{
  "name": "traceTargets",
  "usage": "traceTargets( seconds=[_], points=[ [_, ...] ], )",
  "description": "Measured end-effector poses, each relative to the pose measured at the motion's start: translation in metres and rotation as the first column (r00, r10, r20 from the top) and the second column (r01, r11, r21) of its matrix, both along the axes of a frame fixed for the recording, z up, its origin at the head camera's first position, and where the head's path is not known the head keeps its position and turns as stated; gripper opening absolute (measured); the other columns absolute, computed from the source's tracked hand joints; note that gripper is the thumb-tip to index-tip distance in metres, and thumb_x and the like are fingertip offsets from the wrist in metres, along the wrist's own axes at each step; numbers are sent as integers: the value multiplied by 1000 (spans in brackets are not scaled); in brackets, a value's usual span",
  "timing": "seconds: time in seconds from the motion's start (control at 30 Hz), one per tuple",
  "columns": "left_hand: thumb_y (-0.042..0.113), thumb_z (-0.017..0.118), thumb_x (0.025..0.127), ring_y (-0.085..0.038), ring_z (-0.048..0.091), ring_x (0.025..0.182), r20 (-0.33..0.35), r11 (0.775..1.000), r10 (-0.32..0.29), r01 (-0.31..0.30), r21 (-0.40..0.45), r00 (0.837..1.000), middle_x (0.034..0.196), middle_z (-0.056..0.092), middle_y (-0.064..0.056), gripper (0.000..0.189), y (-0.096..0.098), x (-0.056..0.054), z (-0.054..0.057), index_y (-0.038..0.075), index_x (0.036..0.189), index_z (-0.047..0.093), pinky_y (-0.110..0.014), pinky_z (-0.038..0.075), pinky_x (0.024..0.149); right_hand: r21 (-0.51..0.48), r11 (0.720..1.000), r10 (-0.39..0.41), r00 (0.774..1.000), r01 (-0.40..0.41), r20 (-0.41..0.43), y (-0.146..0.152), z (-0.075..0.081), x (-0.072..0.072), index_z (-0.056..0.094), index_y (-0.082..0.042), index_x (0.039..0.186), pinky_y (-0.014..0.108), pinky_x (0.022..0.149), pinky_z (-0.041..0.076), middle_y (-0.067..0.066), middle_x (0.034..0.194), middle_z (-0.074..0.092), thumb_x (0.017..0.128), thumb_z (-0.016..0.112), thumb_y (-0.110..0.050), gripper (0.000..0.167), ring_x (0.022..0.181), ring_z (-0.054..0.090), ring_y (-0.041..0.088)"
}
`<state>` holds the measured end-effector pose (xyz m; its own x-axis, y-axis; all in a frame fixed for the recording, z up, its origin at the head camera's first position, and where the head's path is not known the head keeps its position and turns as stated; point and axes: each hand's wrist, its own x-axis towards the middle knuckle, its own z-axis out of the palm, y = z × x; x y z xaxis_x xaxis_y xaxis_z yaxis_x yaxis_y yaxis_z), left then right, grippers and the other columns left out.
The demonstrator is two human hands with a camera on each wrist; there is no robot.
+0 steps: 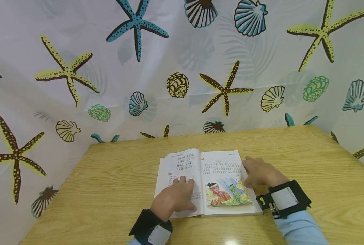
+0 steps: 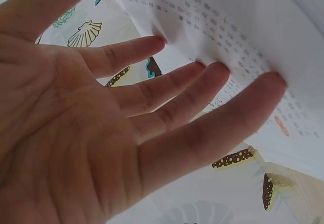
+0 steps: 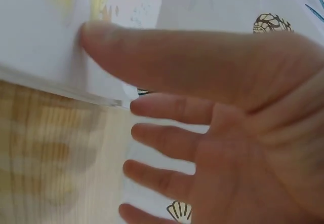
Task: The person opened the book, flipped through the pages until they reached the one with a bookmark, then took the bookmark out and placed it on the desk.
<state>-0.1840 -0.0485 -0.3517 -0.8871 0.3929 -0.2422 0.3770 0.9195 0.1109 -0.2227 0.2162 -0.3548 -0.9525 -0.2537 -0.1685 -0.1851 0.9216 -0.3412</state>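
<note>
Here, an open book (image 1: 204, 185) lies on the table (image 1: 108, 183), the left hand (image 1: 174, 197) touching its left page with straight fingers, the right hand (image 1: 263, 173), well apart, resting its thumb on the right page; shell-patterned cloth (image 1: 169, 114) hangs behind.

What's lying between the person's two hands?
The open book: in the head view, its centre fold and the colourful picture on its right page lie between the left hand and right hand.
</note>
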Motion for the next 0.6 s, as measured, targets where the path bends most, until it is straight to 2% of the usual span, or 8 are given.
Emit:
traceTargets(
  seconds=[0.07,0.13,0.23,0.3,0.37,0.5,0.6],
  points=[
    [35,89,79,-27,53,100,2,1000,-2,2,-3,1000,121,57,-14,68,0,0,0,6,131,57,-41,55,81,-70,997,17,1000,-19,-26,3,3,0,57,15,124,61,93,49,36,129,56,77,84,-6,58,114,57,49],
    [35,89,79,-28,53,100,6,1000,-2,2,-5,1000,122,57,-15,68,1,-1,1,6,131,57,-41,55,82,-168,985,36,998,-43,-45,7,5,0,60,14,114,51,84,55,27,109,65,80,81,-2,43,96,64,38],
    [36,89,79,-27,53,99,1,1000,-5,5,-9,1000,121,57,-15,68,1,-1,1,7,130,57,-41,55,81,-304,951,42,999,-51,-34,11,6,1,63,7,95,37,63,55,11,80,65,87,72,1,14,70,63,23],
    [36,89,79,-27,52,98,-3,1000,-7,7,-10,1000,120,57,-14,67,0,0,1,7,130,57,-40,55,80,-349,936,47,999,-51,-20,12,5,1,63,2,85,29,54,50,4,68,61,89,69,2,7,58,59,16],
    [36,89,79,-27,51,97,-9,1000,-11,11,-8,1000,118,56,-14,66,0,0,1,7,129,57,-40,55,79,-370,928,54,998,-54,-12,13,3,0,62,-1,79,26,50,47,1,62,58,91,67,3,13,52,57,14],
    [35,89,79,-27,51,97,-12,1000,-13,13,-3,1000,118,56,-14,66,-1,1,1,7,129,57,-40,55,78,-373,925,68,998,-69,-17,13,3,-1,62,-2,77,24,48,43,1,59,58,90,67,3,15,49,57,13],
    [36,89,79,-27,51,97,-10,1000,-10,10,0,1000,118,56,-14,66,-1,1,1,7,129,57,-39,55,78,-398,913,86,996,-87,-22,12,5,0,65,1,84,27,52,50,1,67,61,96,64,-3,12,54,60,15]
  ],
)
